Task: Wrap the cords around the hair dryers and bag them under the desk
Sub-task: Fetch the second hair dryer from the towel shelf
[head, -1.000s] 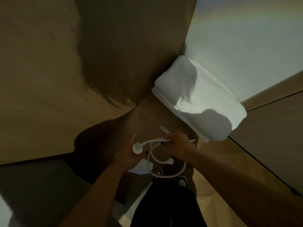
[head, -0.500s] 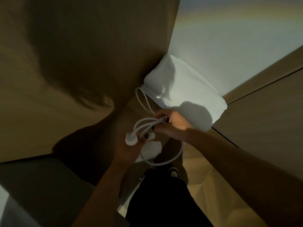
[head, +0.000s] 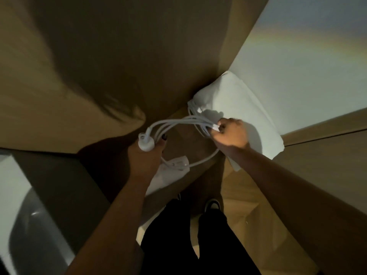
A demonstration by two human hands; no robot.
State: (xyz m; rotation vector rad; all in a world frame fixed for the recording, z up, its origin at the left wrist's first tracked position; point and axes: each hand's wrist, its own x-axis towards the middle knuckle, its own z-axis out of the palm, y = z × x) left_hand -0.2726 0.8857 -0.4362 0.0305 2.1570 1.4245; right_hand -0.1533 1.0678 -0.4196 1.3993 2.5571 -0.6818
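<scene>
While our left hand (head: 146, 155) grips the plug end, we see the white cord (head: 178, 123) arching rightward to our right hand (head: 230, 133), fingers curled around its loops; the bag (head: 248, 108) lies just beyond, nearer the right.

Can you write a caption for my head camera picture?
Two hands, left and right, gather white cord loops beside a white bag.
</scene>
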